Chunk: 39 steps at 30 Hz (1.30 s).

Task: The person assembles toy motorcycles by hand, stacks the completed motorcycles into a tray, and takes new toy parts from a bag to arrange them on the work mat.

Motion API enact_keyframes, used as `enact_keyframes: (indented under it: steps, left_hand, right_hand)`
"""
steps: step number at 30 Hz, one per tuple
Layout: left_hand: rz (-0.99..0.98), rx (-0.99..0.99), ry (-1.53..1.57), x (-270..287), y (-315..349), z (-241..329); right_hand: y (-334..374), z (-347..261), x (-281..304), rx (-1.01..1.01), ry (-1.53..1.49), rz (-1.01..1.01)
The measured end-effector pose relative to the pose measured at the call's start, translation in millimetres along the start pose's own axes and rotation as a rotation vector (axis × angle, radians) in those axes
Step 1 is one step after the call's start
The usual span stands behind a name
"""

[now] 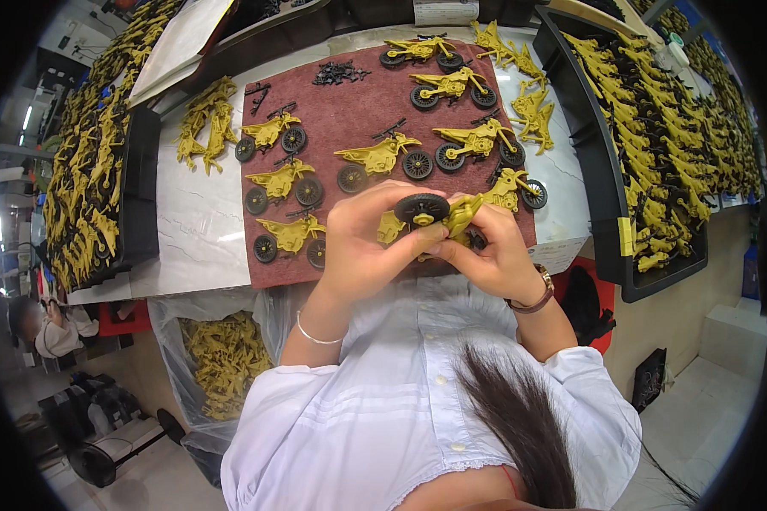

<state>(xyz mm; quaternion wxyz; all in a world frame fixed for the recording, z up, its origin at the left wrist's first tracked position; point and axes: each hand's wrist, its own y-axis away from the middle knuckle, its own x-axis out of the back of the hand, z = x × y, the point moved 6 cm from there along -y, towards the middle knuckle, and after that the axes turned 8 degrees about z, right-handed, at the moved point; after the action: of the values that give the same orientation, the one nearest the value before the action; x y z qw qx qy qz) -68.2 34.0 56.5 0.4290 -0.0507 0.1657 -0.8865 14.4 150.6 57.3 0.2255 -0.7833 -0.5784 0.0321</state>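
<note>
"Where's the toy motorbike [461,215]?"
"Over my remote feed, I see left fingers [409,245] gripping its black wheel [421,205], right fingers [457,254] pinching its yellow body [464,209], above the maroon cloth [349,106]."

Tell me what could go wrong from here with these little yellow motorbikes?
The black wheel might slip from the left hand. That hand could also knock the yellow toy motorbike just beyond it. The small black parts, heaped loose on the red cloth, may scatter if bumped.
</note>
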Motion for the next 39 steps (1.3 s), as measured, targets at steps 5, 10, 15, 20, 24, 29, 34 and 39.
enact_keyframes:
  steps: [5,10,15,20,24,29,34,39]
  left_hand:
    - [0.006,-0.093,0.037,3,4,2]
    - [0.139,0.12,0.373,19,4,-8]
    - [0.083,0.135,0.259,17,4,0]
    - [0.129,0.059,0.173,20,9,-5]
    - [0.127,0.186,0.319,20,10,-14]
    - [0.042,0.187,0.347,21,14,-20]
    - [0.065,0.146,0.324,20,11,-20]
    - [-0.002,0.205,0.254,19,2,-19]
  right_hand:
    - [0,8,2,-0.148,0.013,-0.081]
    - [7,18,13,-0.204,-0.206,0.066]
    - [12,21,19,-0.203,-0.314,0.16]
    - [13,21,21,-0.127,-0.293,0.22]
    - [16,21,27,-0.127,-0.08,0.191]
    - [15,20,27,-0.06,-0.133,0.218]
    - [16,21,25,-0.125,-0.131,0.196]
    - [12,29,27,-0.186,-0.23,0.254]
